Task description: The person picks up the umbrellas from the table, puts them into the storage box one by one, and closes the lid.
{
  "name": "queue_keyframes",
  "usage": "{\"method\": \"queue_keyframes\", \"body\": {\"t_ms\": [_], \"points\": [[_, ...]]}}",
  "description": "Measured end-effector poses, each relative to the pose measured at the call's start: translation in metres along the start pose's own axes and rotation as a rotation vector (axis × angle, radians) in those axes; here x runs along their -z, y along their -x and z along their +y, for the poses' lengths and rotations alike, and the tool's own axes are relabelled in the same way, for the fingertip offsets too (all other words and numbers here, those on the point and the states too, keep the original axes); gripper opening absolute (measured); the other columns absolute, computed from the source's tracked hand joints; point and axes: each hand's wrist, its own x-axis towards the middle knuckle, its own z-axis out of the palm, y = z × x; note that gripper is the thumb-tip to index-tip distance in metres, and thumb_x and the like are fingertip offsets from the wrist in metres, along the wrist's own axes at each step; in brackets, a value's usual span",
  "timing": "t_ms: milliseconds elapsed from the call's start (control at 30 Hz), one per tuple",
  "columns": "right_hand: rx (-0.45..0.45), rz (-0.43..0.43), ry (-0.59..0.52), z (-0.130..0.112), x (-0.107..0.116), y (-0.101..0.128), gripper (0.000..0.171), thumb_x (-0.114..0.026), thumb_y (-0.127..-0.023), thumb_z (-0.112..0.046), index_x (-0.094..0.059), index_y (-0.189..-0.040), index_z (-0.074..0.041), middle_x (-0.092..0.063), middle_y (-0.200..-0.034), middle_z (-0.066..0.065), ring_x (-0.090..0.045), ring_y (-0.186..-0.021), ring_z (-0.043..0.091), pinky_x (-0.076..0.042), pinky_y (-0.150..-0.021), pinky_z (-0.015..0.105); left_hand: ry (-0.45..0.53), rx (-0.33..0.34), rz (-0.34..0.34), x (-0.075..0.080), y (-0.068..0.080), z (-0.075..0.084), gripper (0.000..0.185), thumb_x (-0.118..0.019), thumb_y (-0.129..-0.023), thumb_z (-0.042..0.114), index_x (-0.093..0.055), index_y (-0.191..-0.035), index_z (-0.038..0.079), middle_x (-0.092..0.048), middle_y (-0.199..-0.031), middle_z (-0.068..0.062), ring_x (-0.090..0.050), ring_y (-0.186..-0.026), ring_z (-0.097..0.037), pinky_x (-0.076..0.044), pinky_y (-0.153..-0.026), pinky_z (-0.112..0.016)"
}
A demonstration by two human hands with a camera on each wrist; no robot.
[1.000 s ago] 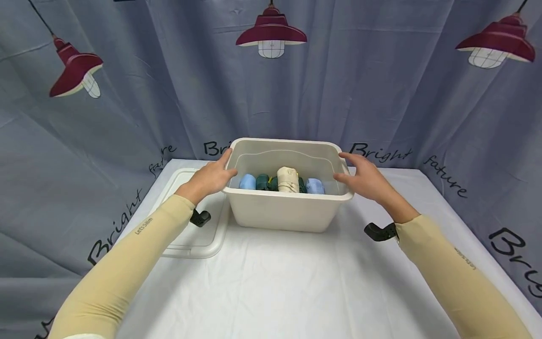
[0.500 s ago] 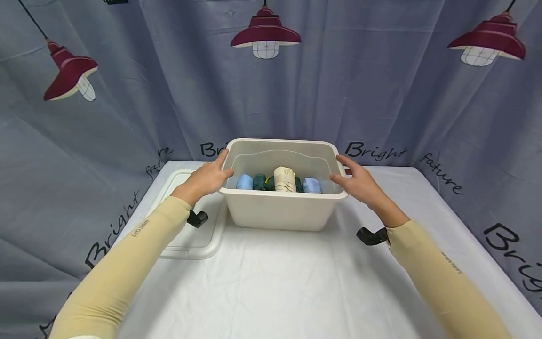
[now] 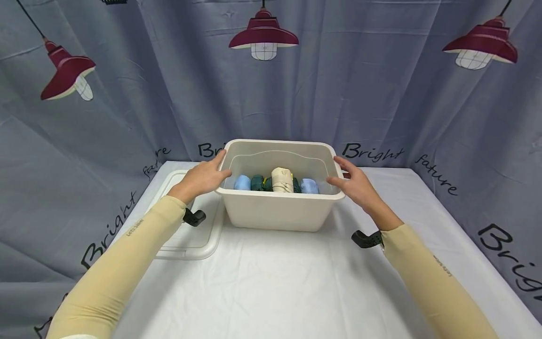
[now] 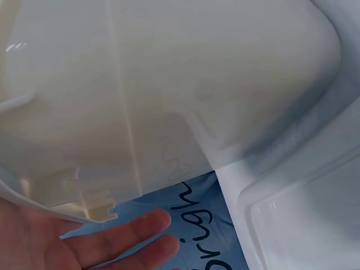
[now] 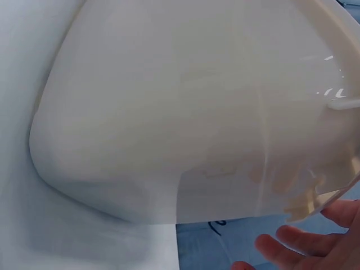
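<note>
A white plastic storage bin (image 3: pixel 275 212) stands on the table, its top uncovered. Inside are several rolled bundles that look like cloth: a cream roll (image 3: pixel 282 181), dark green ones (image 3: pixel 257 182), and light blue ones (image 3: pixel 243 182). My left hand (image 3: pixel 201 180) holds the bin's left rim, thumb over the edge; in the left wrist view, two fingers stretch out below the rim. On the opposite side my right hand (image 3: pixel 354 184) grips the right rim, thumb on the inner side. Its other fingers (image 5: pixel 306 242) hang loosely beside the bin's outer wall in the right wrist view.
Flat on the table at the left lies the bin's white lid (image 3: pixel 186 254), partly behind my left arm. A white cloth (image 3: pixel 279 287) covers the table. Behind and at both sides hangs a grey-blue curtain (image 3: pixel 169 84) printed with red lamps and lettering.
The whole view has shifted slightly, so everything sits a little farther left. More of the right hand's fingers show beneath the rim. The bin stays in place relative to the lid.
</note>
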Motion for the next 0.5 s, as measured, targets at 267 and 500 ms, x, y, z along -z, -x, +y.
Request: {"method": "queue_keyframes", "body": {"t_ms": [267, 500], "points": [[-0.003, 0.014, -0.021, 0.0019, -0.0002, 0.0013, 0.082, -0.067, -0.094, -0.033, -0.022, -0.163, -0.025, -0.031, -0.16, 0.02, -0.042, -0.136, 0.039, -0.039, -0.108, 0.06, 0.012, -0.039, 0.067, 0.0025, 0.0016, 0.0018, 0.074, -0.044, -0.1, 0.048, -0.016, -0.164, 0.023, -0.057, -0.142, -0.022, -0.066, -0.112, -0.036, -0.05, -0.087, -0.054], [-0.004, 0.025, -0.051, 0.0034, -0.0033, 0.0, 0.08, -0.067, -0.094, -0.031, -0.024, -0.162, -0.025, -0.038, -0.155, 0.02, -0.046, -0.127, 0.036, -0.042, -0.104, 0.056, 0.058, -0.058, 0.125, 0.004, 0.0054, -0.0041, 0.071, -0.039, -0.102, 0.056, -0.029, -0.161, 0.018, -0.061, -0.139, -0.019, -0.063, -0.119, -0.035, -0.049, -0.092, -0.054]]}}
